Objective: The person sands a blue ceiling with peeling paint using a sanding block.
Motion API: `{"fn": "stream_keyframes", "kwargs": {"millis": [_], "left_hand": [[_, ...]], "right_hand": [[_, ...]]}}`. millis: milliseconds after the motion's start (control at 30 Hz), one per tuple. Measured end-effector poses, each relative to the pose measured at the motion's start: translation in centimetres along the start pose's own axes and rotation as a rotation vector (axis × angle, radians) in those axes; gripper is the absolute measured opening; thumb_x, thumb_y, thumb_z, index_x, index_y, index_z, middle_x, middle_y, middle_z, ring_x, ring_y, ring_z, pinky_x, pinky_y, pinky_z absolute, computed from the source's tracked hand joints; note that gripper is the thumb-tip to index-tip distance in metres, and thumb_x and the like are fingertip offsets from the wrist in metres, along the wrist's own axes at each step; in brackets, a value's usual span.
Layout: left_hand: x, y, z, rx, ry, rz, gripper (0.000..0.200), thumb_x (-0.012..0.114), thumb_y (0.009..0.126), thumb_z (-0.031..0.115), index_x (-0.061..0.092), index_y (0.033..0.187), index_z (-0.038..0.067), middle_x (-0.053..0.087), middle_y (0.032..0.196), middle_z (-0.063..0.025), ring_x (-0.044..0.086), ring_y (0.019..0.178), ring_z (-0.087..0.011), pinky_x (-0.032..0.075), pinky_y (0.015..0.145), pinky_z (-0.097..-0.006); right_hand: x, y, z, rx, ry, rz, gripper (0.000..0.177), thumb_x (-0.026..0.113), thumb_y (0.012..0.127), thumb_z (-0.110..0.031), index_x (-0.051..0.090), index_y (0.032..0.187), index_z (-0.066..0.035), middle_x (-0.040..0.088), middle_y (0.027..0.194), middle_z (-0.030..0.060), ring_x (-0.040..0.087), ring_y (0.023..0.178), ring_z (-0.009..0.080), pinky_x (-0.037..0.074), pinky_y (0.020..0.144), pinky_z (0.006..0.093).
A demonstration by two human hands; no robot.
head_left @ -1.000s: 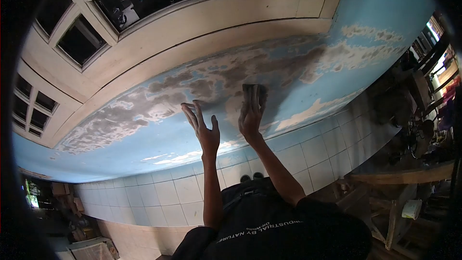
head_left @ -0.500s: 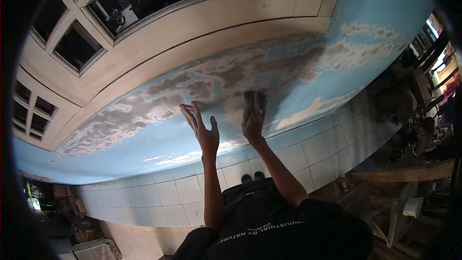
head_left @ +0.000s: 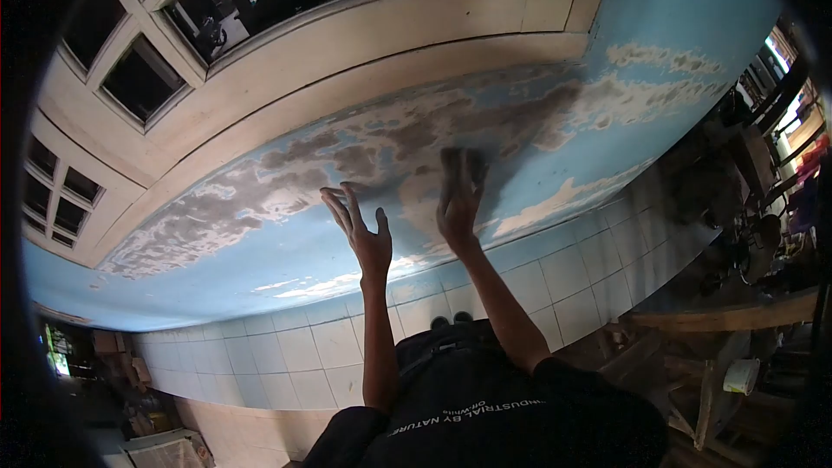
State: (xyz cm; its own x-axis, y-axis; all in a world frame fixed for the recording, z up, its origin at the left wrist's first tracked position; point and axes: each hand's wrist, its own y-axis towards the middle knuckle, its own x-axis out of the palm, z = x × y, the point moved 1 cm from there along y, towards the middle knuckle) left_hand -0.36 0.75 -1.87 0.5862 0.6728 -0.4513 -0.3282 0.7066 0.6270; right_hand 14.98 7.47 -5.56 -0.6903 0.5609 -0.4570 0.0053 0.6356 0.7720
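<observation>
My right hand (head_left: 459, 204) presses a dark grey pad, which looks like folded sandpaper (head_left: 464, 158), against the wall; motion blurs the fingers and the pad. To its left, my left hand (head_left: 367, 238) has its fingers spread, with the fingertips at the wall and nothing held. The light blue wall (head_left: 537, 178) carries large worn patches (head_left: 390, 140) of grey and whitish bare surface around both hands.
Above the patches runs a cream window frame (head_left: 364, 69) with dark panes. White tiles (head_left: 329, 342) line the lower wall. A wooden beam (head_left: 728, 316) and a white container (head_left: 741, 375) stand at the right; clutter lies at the lower left.
My right hand has slid the sandpaper a little up the wall. My left hand stays almost in place.
</observation>
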Motion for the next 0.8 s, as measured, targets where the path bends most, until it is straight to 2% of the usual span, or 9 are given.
{"fn": "stream_keyframes", "kwargs": {"millis": [67, 167, 300, 367, 500, 567, 633, 767, 800], "left_hand": [[-0.2, -0.2, 0.1, -0.001, -0.006, -0.002, 0.087, 0.067, 0.081, -0.005, 0.024, 0.153, 0.019, 0.0, 0.16, -0.0194, 0.002, 0.147, -0.0386, 0.017, 0.116, -0.0522], [-0.4, 0.0, 0.1, 0.023, -0.001, 0.002, 0.087, 0.066, 0.081, -0.005, 0.024, 0.153, 0.019, 0.0, 0.16, -0.0199, 0.003, 0.147, -0.0383, 0.018, 0.116, -0.0521], [-0.7, -0.1, -0.1, 0.003, -0.026, -0.042, 0.087, 0.066, 0.081, -0.004, 0.023, 0.153, 0.02, -0.001, 0.16, -0.0178, 0.002, 0.148, -0.0378, 0.017, 0.116, -0.0542], [-1.0, 0.0, 0.0, 0.005, -0.022, -0.051, 0.087, 0.066, 0.082, -0.004, 0.023, 0.153, 0.02, -0.001, 0.161, -0.0169, 0.002, 0.148, -0.0375, 0.017, 0.116, -0.0548], [-1.1, -0.1, 0.1, -0.007, -0.019, -0.07, 0.087, 0.065, 0.082, -0.004, 0.023, 0.153, 0.022, -0.002, 0.161, -0.0157, 0.002, 0.148, -0.0371, 0.017, 0.116, -0.055], [-1.2, -0.1, 0.0, -0.011, -0.023, -0.064, 0.087, 0.065, 0.082, -0.004, 0.023, 0.153, 0.022, -0.002, 0.161, -0.0159, 0.002, 0.148, -0.0371, 0.018, 0.116, -0.055], [-1.3, -0.2, -0.2, -0.012, -0.031, -0.085, 0.086, 0.066, 0.083, -0.003, 0.023, 0.153, 0.022, -0.001, 0.161, -0.0158, 0.003, 0.147, -0.0374, 0.019, 0.116, -0.0545], [-1.5, 0.0, -0.2, -0.015, -0.025, -0.08, 0.086, 0.066, 0.083, -0.003, 0.023, 0.153, 0.022, 0.0, 0.161, -0.0157, 0.005, 0.147, -0.0372, 0.021, 0.116, -0.0536], [-1.6, 0.0, -0.1, -0.012, -0.03, -0.089, 0.086, 0.065, 0.083, -0.003, 0.023, 0.153, 0.022, 0.0, 0.161, -0.0155, 0.005, 0.147, -0.0369, 0.022, 0.116, -0.0532]], "right_hand": [[-1.5, 3.6, -0.4, 0.013, 0.086, 0.213, 0.041, 0.037, 0.101, -0.014, 0.044, 0.141, -0.005, 0.037, 0.15, 0.0185, 0.039, 0.137, 0.0333, 0.012, 0.115, 0.0607], [-2.2, 5.4, -0.6, -0.031, 0.061, 0.292, 0.043, 0.038, 0.1, -0.012, 0.044, 0.142, -0.007, 0.037, 0.151, 0.0166, 0.04, 0.137, 0.0317, 0.013, 0.115, 0.0599], [-1.5, 1.3, 1.4, -0.119, 0.007, 0.099, 0.043, 0.04, 0.1, -0.013, 0.044, 0.143, -0.008, 0.039, 0.15, 0.0159, 0.04, 0.137, 0.0304, 0.014, 0.114, 0.0594], [-1.2, 0.1, 3.8, -0.272, -0.121, -0.09, 0.042, 0.036, 0.102, -0.016, 0.043, 0.141, -0.001, 0.037, 0.15, 0.0187, 0.03, 0.142, 0.0349, 0.012, 0.115, 0.058], [-4.3, 4.7, 4.1, -0.278, -0.065, -0.012, 0.041, 0.036, 0.103, -0.016, 0.045, 0.14, -0.001, 0.038, 0.15, 0.0179, 0.033, 0.141, 0.0319, 0.013, 0.115, 0.0575], [-5.5, 6.3, 3.2, -0.181, 0.005, 0.179, 0.04, 0.037, 0.102, -0.014, 0.048, 0.138, -0.001, 0.04, 0.149, 0.0164, 0.036, 0.139, 0.0304, 0.013, 0.115, 0.057], [-4.4, 4.6, 4.0, -0.171, -0.016, 0.139, 0.04, 0.038, 0.101, -0.013, 0.048, 0.138, 0.0, 0.04, 0.149, 0.0166, 0.039, 0.137, 0.0303, 0.013, 0.115, 0.0566], [-3.2, 2.0, 6.5, -0.409, -0.14, -0.124, 0.039, 0.048, 0.098, -0.015, 0.053, 0.137, -0.008, 0.045, 0.147, 0.0117, 0.043, 0.135, 0.0312, 0.019, 0.113, 0.058], [-3.2, 2.5, 8.1, -0.182, 0.075, -0.33, 0.038, 0.045, 0.099, -0.014, 0.055, 0.135, -0.006, 0.045, 0.146, 0.013, 0.044, 0.134, 0.0299, 0.021, 0.113, 0.0547]]}}
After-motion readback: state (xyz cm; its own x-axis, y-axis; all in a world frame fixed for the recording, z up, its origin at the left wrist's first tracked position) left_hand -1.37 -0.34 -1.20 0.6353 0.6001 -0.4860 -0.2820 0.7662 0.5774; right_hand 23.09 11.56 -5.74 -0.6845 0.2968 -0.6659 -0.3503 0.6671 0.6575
